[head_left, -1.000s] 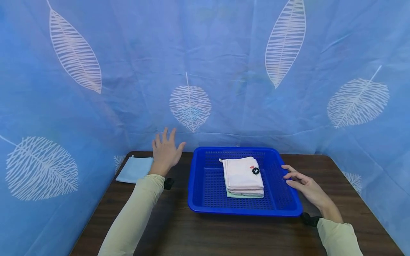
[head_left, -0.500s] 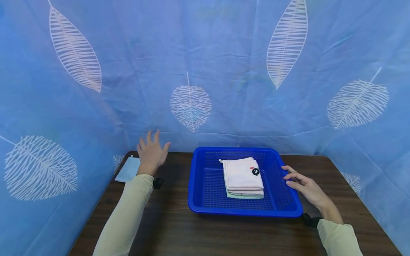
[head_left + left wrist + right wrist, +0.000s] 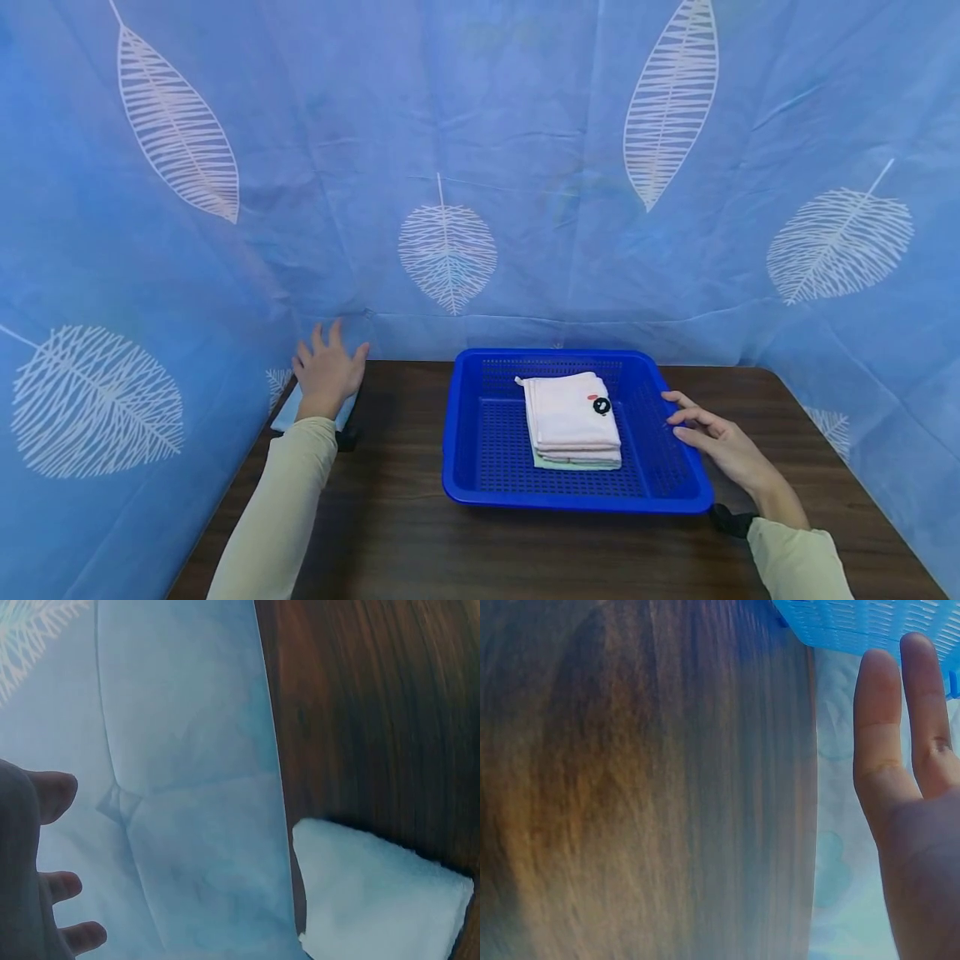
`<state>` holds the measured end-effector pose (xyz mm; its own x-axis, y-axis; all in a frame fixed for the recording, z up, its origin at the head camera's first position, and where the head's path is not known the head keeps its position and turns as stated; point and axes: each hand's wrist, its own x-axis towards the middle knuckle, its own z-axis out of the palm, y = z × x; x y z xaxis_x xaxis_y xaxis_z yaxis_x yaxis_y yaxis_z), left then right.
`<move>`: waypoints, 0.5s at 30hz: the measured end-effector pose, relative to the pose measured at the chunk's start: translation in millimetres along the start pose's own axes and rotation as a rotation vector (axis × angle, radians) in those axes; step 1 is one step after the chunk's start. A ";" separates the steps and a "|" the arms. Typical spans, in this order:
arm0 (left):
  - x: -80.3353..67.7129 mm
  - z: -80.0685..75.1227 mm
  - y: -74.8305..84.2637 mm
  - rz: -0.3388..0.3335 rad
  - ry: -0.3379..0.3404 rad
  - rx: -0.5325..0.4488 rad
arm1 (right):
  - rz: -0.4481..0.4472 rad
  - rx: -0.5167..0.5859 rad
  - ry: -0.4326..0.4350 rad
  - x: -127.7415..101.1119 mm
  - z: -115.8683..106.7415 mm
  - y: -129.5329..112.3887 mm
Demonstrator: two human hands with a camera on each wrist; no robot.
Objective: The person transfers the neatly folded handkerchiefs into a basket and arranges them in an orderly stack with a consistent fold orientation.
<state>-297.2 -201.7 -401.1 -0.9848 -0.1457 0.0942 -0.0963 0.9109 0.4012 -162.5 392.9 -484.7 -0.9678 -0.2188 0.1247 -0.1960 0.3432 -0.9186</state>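
Observation:
A blue mesh basket (image 3: pixel 570 500) stands on the dark wooden table (image 3: pixel 465 550). Inside it lies a stack of folded cloths (image 3: pixel 573 417), pale pink on top with a small black round mark and a green one at the bottom. My right hand (image 3: pixel 693 421) rests against the basket's right rim with its fingers straight; the right wrist view shows those fingers (image 3: pixel 900 727) beside the basket (image 3: pixel 870 626). My left hand (image 3: pixel 326 367), fingers spread, hovers over a folded light blue cloth (image 3: pixel 281 414) at the table's far left corner. In the left wrist view the cloth (image 3: pixel 375 892) lies below the hand (image 3: pixel 37 885), untouched.
A blue curtain with white leaf prints (image 3: pixel 525 208) hangs close around the table at the back and on both sides. Bare tabletop lies between the light blue cloth and the basket and along the front edge.
My left hand has moved left and lower, from beside the basket to over the light blue cloth, hiding most of it. The right hand and the basket have stayed put.

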 end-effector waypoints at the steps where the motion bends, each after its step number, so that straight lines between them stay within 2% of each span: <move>1: 0.3 -0.2 -2.0 -0.006 0.003 -0.005 | -0.005 0.003 0.000 0.1 -0.6 0.2; 15: 6.4 -1.2 -27.1 -0.093 -0.022 -0.033 | -0.014 0.022 -0.012 -0.4 -1.2 2.3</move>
<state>-300.7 -227.8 -410.3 -0.9748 -0.2204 0.0356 -0.1831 0.8806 0.4370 -162.8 394.9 -486.5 -0.9630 -0.2342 0.1331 -0.2055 0.3196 -0.9250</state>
